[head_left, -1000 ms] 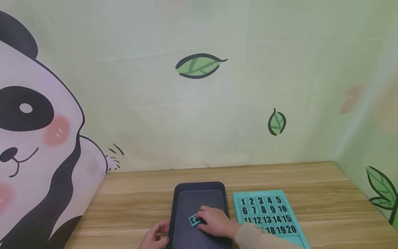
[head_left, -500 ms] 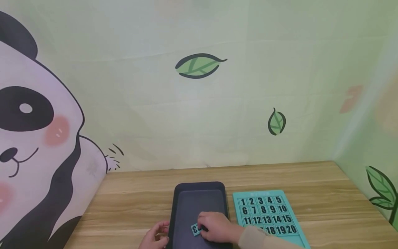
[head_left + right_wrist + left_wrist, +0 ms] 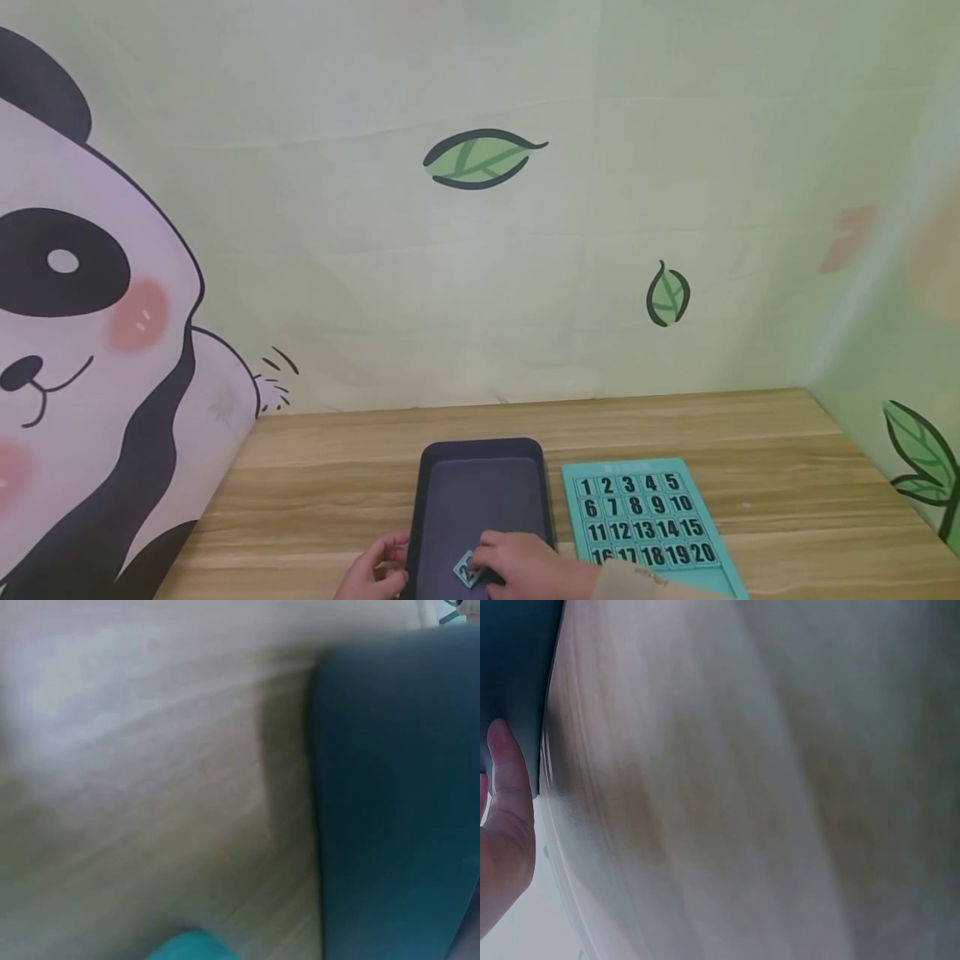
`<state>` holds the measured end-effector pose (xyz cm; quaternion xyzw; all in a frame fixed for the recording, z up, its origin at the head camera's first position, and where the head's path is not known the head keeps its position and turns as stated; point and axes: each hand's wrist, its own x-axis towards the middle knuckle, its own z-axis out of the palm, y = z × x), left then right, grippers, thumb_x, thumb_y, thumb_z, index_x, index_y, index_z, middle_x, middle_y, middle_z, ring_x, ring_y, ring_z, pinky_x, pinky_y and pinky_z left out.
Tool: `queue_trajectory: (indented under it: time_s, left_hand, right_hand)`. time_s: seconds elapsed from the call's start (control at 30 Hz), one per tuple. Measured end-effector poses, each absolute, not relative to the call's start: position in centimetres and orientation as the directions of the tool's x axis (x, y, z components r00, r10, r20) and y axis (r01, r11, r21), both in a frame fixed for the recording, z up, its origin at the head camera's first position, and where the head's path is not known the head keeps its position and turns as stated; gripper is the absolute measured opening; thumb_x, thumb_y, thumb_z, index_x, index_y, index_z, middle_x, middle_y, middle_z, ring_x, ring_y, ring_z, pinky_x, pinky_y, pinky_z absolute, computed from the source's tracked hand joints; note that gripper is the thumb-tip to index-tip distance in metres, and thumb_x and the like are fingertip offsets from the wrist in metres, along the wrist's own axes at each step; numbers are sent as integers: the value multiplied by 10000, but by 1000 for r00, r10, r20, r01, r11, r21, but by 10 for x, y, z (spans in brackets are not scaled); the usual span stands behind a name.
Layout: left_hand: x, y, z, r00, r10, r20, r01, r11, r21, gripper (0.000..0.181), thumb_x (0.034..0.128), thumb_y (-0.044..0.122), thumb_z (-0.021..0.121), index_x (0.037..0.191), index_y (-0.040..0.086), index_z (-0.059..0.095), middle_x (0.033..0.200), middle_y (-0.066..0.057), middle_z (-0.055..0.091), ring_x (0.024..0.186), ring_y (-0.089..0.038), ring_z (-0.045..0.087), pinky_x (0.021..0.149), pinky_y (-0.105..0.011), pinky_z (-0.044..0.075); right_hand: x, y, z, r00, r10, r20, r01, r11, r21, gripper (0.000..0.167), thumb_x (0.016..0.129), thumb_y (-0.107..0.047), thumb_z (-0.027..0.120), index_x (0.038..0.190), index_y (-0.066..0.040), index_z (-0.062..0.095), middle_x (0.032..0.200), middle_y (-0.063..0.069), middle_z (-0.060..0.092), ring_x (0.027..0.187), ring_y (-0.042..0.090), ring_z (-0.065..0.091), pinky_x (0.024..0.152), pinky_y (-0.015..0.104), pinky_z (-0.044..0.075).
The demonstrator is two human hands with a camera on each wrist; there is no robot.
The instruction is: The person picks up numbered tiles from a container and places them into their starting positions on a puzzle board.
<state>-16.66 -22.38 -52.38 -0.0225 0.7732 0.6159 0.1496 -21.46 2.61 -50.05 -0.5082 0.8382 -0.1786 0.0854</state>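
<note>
In the head view my right hand (image 3: 525, 565) reaches over the right rim of the dark tray (image 3: 480, 447). Its fingers pinch the edge of a small teal number tile (image 3: 463, 572) low in the tray. A 2 shows on the tile; the fingers cover the rest. My left hand (image 3: 375, 571) lies at the tray's left side with relaxed, bent fingers touching it. In the left wrist view the left thumb (image 3: 510, 769) rests against the tray's outer wall (image 3: 517, 682). The right wrist view shows the tray's side (image 3: 397, 795), but no clear fingers or tile.
Right of the tray lies a teal number board (image 3: 637, 468) with rows from 1 to 20; the right sleeve (image 3: 637, 581) crosses its lower part. Both stand on a wood-grain table (image 3: 322, 475). A green backdrop (image 3: 360, 250) with a panda and leaves rises behind.
My right hand has moved down the tray, toward me, with the tile, which has turned so that a 2 shows. The left hand and tray have stayed put.
</note>
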Motion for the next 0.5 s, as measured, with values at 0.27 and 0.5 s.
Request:
queue_trajectory:
  time_s: [0.27,0.5]
  left_hand:
    - [-167,-226,-525,-949,138,-284,-245,247,938,527,751,60,502,1238,-92,369,1025,-135,532,755,-151,542,654,-295,440]
    - [-167,-226,-526,-950,144,-276,-237,242,941,528,752,62,501,1238,-95,366,1033,-138,528,754,-152,538,653,-295,438]
  right_hand:
    - [-221,18,-504,-506,-861,44,-813,460,-357,377,742,-207,647,1111,-188,573,1031,-75,503,829,-8,515,674,137,428]
    - [-224,12,-511,-477,-879,17,-823,439,-361,333,756,-158,627,1089,-163,608,1013,-89,528,856,-26,519,707,119,428]
